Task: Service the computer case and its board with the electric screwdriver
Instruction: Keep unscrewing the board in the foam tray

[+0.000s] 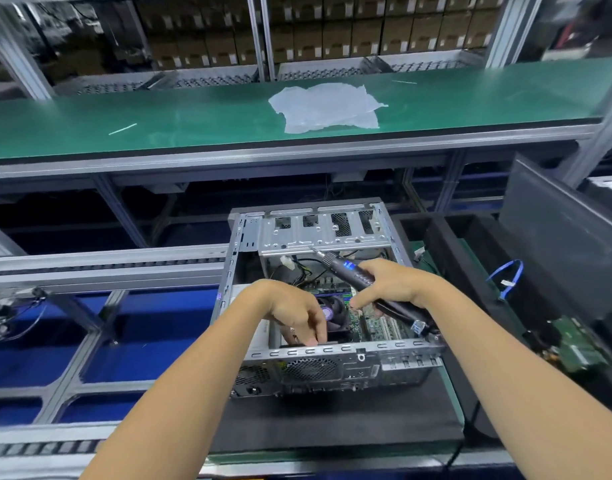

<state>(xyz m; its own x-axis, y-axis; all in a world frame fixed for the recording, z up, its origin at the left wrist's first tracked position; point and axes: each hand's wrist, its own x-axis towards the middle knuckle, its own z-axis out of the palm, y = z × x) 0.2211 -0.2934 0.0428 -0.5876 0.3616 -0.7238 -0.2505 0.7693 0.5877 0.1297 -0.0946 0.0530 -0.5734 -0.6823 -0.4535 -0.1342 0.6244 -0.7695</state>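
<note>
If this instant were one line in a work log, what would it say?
right hand: holds electric screwdriver, tip at drive cage | left hand: reaching into computer case beside CPU fan | board: still mounted

The computer case (328, 296) lies open on a mat (332, 420) at the centre of the bench (453, 410); the board (366, 323) sits inside it, with a fan (332, 313) upon it; the drive cage (318, 230) spans the case at 12 o'clock; a shelf (159, 123) stands behind, carrying a plastic sheet (327, 105); a loose circuit board (574, 344) lies at 3 o'clock; a conveyor (107, 261) runs at 9 o'clock.
</note>
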